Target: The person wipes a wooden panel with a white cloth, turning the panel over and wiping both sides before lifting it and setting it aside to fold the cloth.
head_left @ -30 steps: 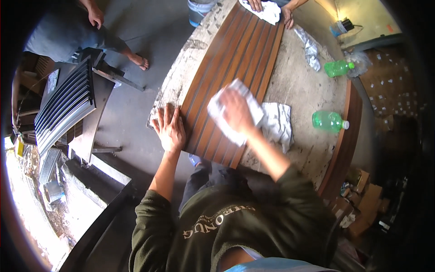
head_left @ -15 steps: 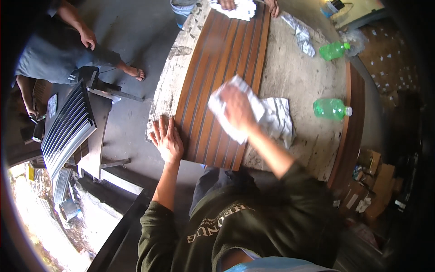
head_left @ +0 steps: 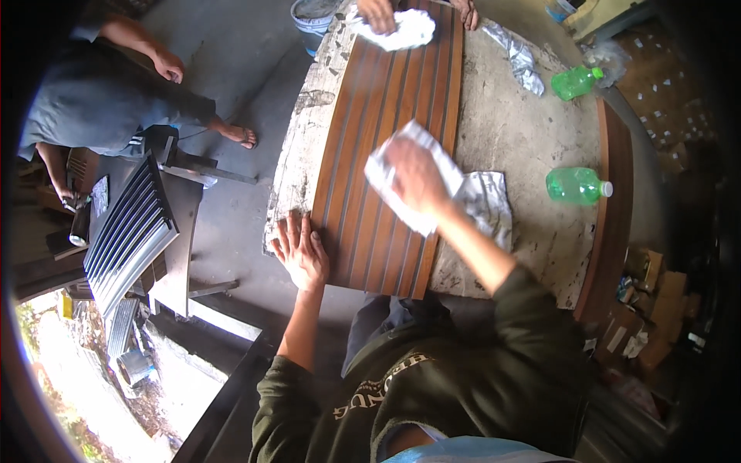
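A brown slatted wood panel (head_left: pixel 378 100) with dark grooves lies lengthwise on a worn, pale table (head_left: pixel 525 139). My left hand (head_left: pixel 302 251) rests with fingers spread at the panel's near left edge, partly on the table. Pressed onto the panel's right half is a white cloth (head_left: pixel 384 171), under my right hand (head_left: pixel 417 176); its fingers are blurred and bent over the cloth. Another crumpled white cloth (head_left: pixel 488 202) lies on the table just right of it. At the panel's far end, a co-worker's hand (head_left: pixel 378 14) presses a white rag (head_left: pixel 405 31).
Two green bottles (head_left: pixel 577 185) lie on the table's right side, near a long brown board (head_left: pixel 614 201). A crumpled cloth (head_left: pixel 519 58) sits at the far right. To the left, another person (head_left: pixel 93 92) stands by a dark grooved panel (head_left: pixel 131 224). A bucket (head_left: pixel 312 23) is beyond.
The whole view has shifted, so the table appears slightly further right. My right hand still presses the cloth on the panel. The co-worker's hand and rag have moved a little nearer.
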The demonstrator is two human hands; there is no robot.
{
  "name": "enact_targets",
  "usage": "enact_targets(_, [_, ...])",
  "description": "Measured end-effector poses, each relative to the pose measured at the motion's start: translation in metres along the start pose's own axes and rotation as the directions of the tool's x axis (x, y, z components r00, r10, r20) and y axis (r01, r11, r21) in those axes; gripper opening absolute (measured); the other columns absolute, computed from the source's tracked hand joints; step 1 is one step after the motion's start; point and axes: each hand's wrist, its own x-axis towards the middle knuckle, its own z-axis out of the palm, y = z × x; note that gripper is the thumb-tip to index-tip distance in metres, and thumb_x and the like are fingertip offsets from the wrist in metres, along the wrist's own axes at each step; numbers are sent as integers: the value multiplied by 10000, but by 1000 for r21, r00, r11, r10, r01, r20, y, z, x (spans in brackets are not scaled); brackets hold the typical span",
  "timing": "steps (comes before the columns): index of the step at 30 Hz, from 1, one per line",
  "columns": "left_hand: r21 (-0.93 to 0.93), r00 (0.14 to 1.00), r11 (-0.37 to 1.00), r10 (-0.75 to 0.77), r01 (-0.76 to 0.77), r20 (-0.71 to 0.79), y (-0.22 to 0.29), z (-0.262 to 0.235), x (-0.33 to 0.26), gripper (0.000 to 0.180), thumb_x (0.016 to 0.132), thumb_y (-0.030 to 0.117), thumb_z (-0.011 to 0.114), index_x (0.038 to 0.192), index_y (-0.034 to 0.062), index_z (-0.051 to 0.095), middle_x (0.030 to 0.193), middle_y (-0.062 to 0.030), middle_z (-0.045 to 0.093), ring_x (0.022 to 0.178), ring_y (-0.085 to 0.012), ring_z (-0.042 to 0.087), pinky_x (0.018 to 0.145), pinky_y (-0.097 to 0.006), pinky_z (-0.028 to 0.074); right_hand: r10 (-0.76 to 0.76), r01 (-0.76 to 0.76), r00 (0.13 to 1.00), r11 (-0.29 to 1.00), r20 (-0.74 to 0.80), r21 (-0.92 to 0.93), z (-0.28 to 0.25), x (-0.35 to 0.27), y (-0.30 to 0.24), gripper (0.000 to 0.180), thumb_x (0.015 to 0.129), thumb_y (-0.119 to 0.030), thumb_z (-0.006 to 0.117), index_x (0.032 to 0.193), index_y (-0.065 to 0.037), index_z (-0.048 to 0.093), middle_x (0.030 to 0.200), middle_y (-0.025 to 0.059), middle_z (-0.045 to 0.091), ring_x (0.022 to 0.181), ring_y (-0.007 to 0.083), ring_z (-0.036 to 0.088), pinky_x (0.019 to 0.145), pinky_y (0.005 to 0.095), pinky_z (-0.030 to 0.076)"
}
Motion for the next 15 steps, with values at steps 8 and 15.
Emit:
enact_targets(8, [0, 999, 999, 54, -54, 1, 10, -1, 8, 409, 891, 198, 446, 1277, 98, 536, 1441, -123, 365, 1356, -385, 245, 1097, -535, 112, -74, 82, 952, 997, -295, 13, 21, 79, -80, 660, 922, -423, 320, 1460, -77, 155, 1533, 136, 96, 1420, 270, 67, 1152, 443, 34])
enact_targets(15, [-66, 998, 996, 49, -51, -34, 7, -3, 4, 619, 887, 320, 394, 1401, -11, 297, 1468, -209, 269, 1372, -374, 213, 1102, -529, 80, -82, 23, 958, 977, -274, -213, 17, 42, -27, 626, 938, -445, 328, 1417, -45, 276, 1497, 145, 236, 1395, 261, 194, 1148, 406, 125])
